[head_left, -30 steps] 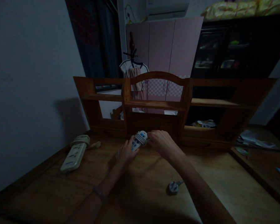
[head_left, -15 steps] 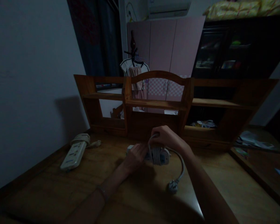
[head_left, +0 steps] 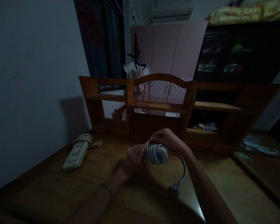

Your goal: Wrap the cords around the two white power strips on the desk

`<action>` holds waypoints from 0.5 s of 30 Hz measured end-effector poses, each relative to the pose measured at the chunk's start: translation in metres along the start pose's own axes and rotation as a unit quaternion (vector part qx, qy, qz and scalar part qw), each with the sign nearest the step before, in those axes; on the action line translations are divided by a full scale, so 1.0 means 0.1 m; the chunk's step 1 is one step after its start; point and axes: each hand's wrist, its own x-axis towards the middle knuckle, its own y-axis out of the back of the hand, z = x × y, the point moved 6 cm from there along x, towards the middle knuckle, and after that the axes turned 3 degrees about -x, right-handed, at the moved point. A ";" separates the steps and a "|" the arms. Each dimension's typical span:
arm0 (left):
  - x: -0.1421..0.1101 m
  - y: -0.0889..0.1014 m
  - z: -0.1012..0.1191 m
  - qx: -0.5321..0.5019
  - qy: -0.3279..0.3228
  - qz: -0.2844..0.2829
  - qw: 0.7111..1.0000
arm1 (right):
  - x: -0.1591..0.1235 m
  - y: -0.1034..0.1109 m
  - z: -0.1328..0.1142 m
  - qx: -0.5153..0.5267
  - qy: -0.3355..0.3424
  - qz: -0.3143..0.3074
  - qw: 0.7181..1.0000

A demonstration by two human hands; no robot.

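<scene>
My left hand point(head_left: 134, 158) is wrapped round the left end of a white power strip point(head_left: 163, 154), which is tilted above the wooden desk. Several turns of its grey-white cord point(head_left: 153, 152) circle the strip's middle. At the top of these turns, my right hand point(head_left: 166, 139) pinches the cord near the left fingers. The loose end of the cord curves down on the right to a plug point(head_left: 174, 189) over the desk. My left hand covers much of the strip's left part.
A second power strip point(head_left: 76, 155), its cord bundled at one end, lies by the wall on the left. Behind my hands, a wooden shelf unit point(head_left: 157, 106) spans the desk point(head_left: 112, 183). Plastic bags point(head_left: 259, 144) lie at the right.
The power strip has tipped up, with its right end turned more toward me. My right hand has brought the raised cord down close against the strip, near my left fingers.
</scene>
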 end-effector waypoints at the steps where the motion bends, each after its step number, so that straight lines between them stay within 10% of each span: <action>1: 0.01 0.01 0.01 0.007 -0.003 -0.001 1.000 | 0.00 0.00 0.03 -0.001 -0.005 -0.003 1.000; 9: 0.03 0.07 0.06 -0.008 0.031 0.031 0.999 | 0.03 -0.03 0.18 0.024 0.010 -0.037 0.999; 15: 0.01 0.08 -0.23 -0.092 0.209 0.143 0.963 | 0.15 -0.20 0.28 -0.041 0.036 0.003 0.998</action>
